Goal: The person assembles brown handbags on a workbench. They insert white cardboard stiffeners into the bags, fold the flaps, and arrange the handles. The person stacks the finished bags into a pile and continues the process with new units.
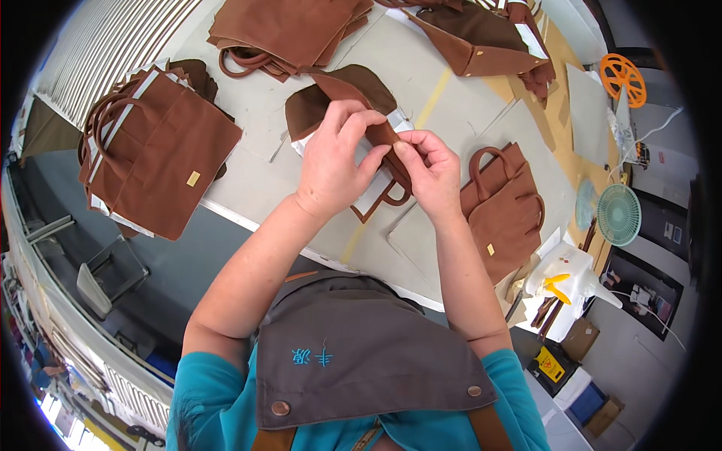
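Note:
Over the grey work table [293, 225], both my hands work on a half-made brown handbag [342, 86]. Its dark brown lining spreads out on the far side, and white backing shows along its edges. My left hand [337, 158] curls over the bag's folded edge, thumb and fingers closing on it. Right beside it, my right hand [430, 171] pinches the same edge between thumb and bent fingers. A brown handle loop hangs below the hands on the near side. My fingers hide part of the edge they grip.
Brown bags with handles [162, 150] are piled at the left. A stack of brown panels [289, 30] lies at the back. Another bag [477, 45] rests at the far right, and one with a gold tag [502, 214] at the right. Nearby stand a white bottle [564, 270] and green fan [619, 215].

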Demonstrator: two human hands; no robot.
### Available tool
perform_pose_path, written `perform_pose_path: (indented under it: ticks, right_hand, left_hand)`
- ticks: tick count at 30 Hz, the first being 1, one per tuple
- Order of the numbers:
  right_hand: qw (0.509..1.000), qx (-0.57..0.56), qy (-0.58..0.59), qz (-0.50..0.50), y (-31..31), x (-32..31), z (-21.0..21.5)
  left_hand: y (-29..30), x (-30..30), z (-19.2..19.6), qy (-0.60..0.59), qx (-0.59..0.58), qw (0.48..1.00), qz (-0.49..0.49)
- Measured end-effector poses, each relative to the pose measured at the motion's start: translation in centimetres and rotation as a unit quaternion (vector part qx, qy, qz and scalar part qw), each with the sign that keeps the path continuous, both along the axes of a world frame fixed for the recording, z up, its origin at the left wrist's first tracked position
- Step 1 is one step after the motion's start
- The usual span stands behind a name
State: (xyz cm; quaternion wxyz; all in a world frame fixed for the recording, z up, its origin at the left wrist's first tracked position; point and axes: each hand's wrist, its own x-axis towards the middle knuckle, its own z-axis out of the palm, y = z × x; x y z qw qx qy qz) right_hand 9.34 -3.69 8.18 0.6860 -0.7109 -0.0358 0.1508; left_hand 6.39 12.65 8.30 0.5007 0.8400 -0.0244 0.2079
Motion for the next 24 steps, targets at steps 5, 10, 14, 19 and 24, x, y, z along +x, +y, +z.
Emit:
perform_pose_path:
  ticks: [5,10,14,19,24]
  right_hand:
    - [0.993,-0.07,-0.081,0.04,-0.9,-0.3,0.4]
    - [0.967,-0.12,-0.221,0.046,-0.5,-1.4,0.6]
    - [0.94,-0.152,-0.302,0.043,-0.7,-2.3,0.5]
    - [0.922,-0.149,-0.356,0.034,-1.2,-2.8,0.2]
    - [0.92,-0.132,-0.368,0.031,-1.6,-3.1,0.1]
  left_hand:
    - [1.7,0.6,2.1,0.036,0.084,0.991,-0.096]
    - [3.4,0.6,0.6,0.016,0.044,0.98,-0.191]
    - [2.8,-0.5,-0.4,-0.03,0.016,0.984,-0.172]
    - [2.1,-1.7,-1.7,-0.049,0.014,0.987,-0.155]
    - [1.6,-1.7,-2.0,-0.101,0.026,0.986,-0.128]
